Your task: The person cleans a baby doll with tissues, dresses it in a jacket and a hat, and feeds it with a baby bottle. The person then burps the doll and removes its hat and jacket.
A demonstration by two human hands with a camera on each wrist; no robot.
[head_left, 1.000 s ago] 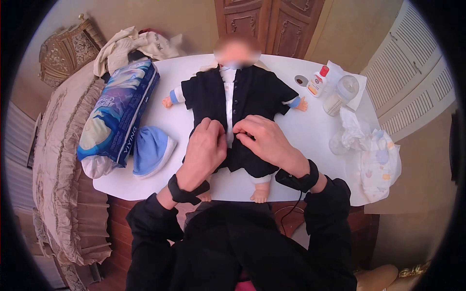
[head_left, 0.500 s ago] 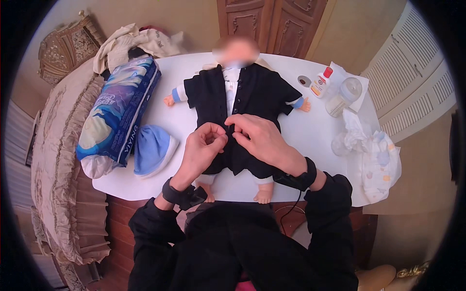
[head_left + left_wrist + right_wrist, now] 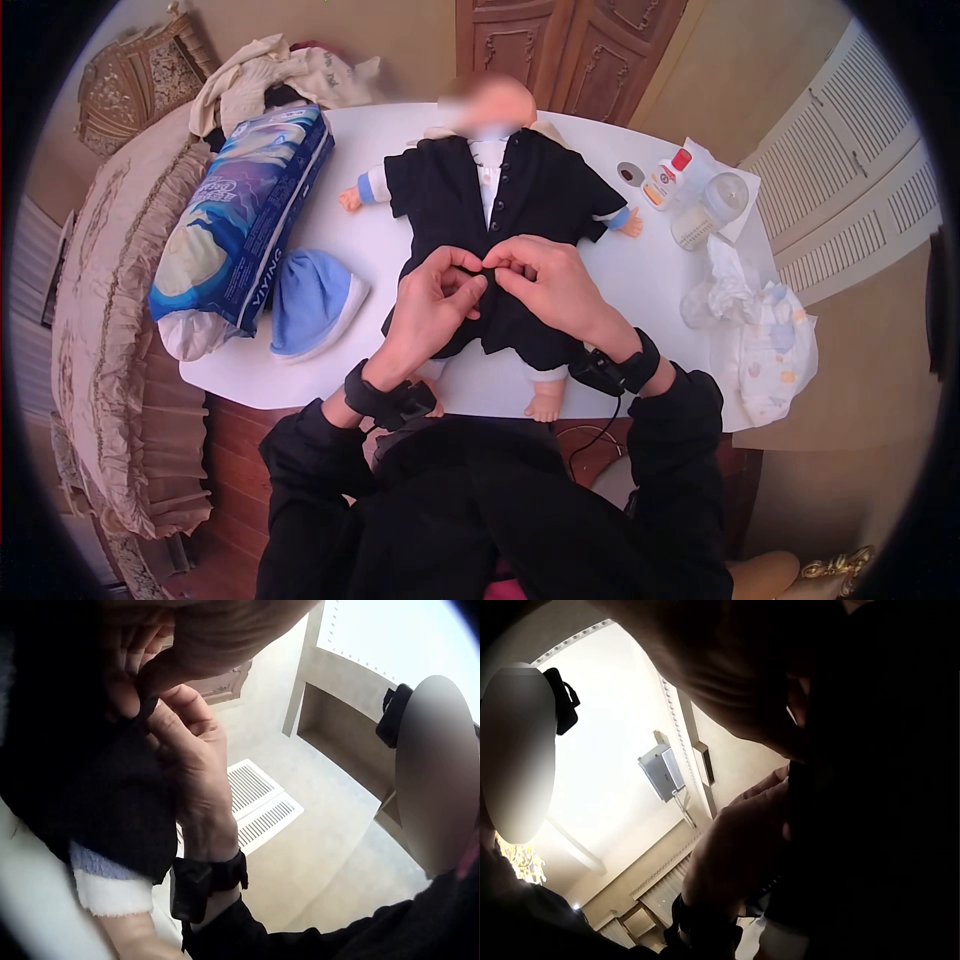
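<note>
A doll (image 3: 543,401) lies on its back on a white table, wearing a black short-sleeved romper (image 3: 550,185) over white-and-blue clothing. The romper's front gapes at the chest, with dark buttons (image 3: 503,180) down one edge. Lower down, at the waist, the two front edges come together under the fingers. My left hand (image 3: 425,305) pinches the black cloth there between thumb and finger. Facing it, my right hand (image 3: 555,290) pinches the opposite edge, fingertips close to the left ones. In the left wrist view, a fold of black fabric (image 3: 146,712) shows between the fingers.
To the left, a blue diaper pack (image 3: 245,215) and a blue hat with a white rim (image 3: 312,305) lie on the table (image 3: 640,330). On the right are a red-capped bottle (image 3: 664,182), a baby bottle (image 3: 708,212), and a patterned diaper (image 3: 775,350).
Both hands have drawn together at the romper's waist, and the white strip between the edges there is covered. The left hand's thumb and fingers have shifted on the cloth.
</note>
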